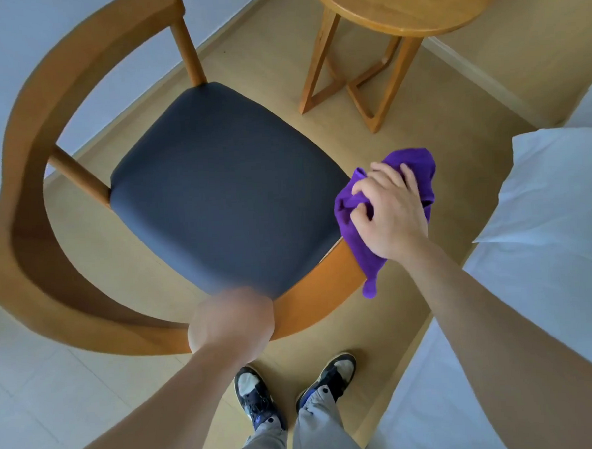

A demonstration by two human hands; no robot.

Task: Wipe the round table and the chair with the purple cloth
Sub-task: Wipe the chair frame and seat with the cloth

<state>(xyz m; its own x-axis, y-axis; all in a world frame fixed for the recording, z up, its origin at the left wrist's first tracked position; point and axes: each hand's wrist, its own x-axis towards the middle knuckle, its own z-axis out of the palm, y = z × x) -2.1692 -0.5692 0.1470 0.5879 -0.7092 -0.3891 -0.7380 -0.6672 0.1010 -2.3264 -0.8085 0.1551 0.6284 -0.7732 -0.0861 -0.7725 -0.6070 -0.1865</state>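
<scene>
Head view: R hand fingers bunch purple cloth at chair edge; L hand blurred, grip unclear.

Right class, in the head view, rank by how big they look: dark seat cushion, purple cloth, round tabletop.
1. Dark grey padded seat cushion
2. Round wooden tabletop, cut off by the frame and farther away, so unsure
3. Crumpled purple cloth

White bedding at right, two sneakers on tan floor

purple cloth: bunched, on chair's right seat corner | chair: wooden, dark seat | round table: wooden, beyond chair
</scene>
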